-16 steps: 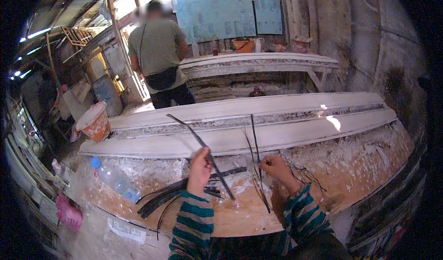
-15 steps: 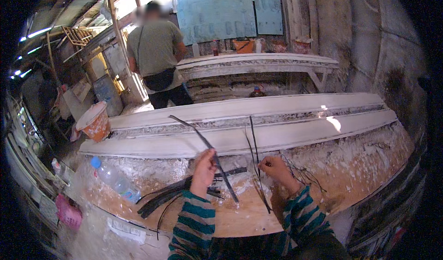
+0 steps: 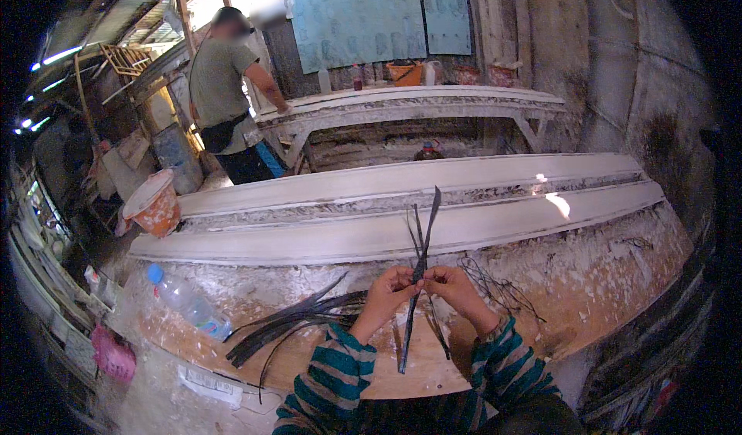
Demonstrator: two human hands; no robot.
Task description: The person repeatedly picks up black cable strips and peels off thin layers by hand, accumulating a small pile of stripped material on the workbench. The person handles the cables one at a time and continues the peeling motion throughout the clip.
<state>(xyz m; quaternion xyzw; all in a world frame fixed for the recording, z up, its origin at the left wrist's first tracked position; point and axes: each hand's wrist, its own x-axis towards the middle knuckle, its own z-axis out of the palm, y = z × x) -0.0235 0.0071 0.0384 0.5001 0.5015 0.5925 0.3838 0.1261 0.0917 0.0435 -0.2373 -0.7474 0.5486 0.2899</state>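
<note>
My left hand (image 3: pixel 386 296) is closed on a flat black strip (image 3: pixel 408 334), which stands nearly upright with its wider tip over the white moulding. Close beside it, my right hand (image 3: pixel 459 290) pinches thinner black strips (image 3: pixel 439 333), whose ends stick out above and below the fingers. The fingertips of both hands meet where the strips cross, so the exact hold there is partly hidden. A bundle of black strips (image 3: pixel 290 325) lies on the wooden board (image 3: pixel 348 377) left of my left hand. Thin dark strands (image 3: pixel 506 292) are scattered to the right of my right hand.
Two long white mouldings (image 3: pixel 325 240) run across the bench. A clear bottle with a blue cap (image 3: pixel 188 304) lies at the left, near a plaster-smeared orange bucket (image 3: pixel 158 209). Behind, a co-worker (image 3: pixel 220 87) stands at another bench (image 3: pixel 417 109) holding bottles and orange containers.
My left hand has moved right with its strip, now more upright, and met my right hand. The co-worker has shifted left and turned, an arm now reaching to the far bench.
</note>
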